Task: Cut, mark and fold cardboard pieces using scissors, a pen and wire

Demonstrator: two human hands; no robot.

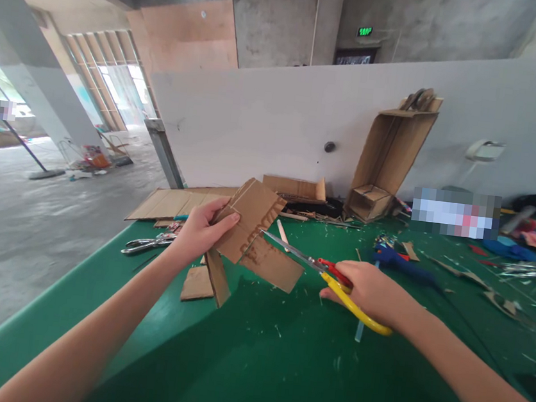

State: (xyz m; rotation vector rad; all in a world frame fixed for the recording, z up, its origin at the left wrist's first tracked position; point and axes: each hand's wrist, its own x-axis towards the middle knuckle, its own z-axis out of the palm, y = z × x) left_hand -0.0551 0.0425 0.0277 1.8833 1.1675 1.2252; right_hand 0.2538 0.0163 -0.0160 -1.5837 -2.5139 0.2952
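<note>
My left hand (pixel 204 229) grips a piece of brown cardboard (pixel 253 215) above the table, thumb on its near face. Dark marks run along the cardboard's right edge. My right hand (pixel 367 290) is closed round scissors (pixel 325 275) with one red and one yellow handle. Their blades point left and reach the cardboard's right edge; whether they are parted I cannot tell. Just below the tips, a cardboard strip (pixel 274 264) extends to the right; whether it is joined to the held piece is unclear. More cardboard pieces (pixel 198 283) lie beneath my left hand.
On the green table (pixel 249 366), metal pliers-like tools (pixel 147 243) lie at left. A tall open cardboard box (pixel 389 157) leans against the white partition (pixel 257 122). A blue glue gun-like tool (pixel 401 264) and many scraps lie to the right. The table's left edge borders the floor.
</note>
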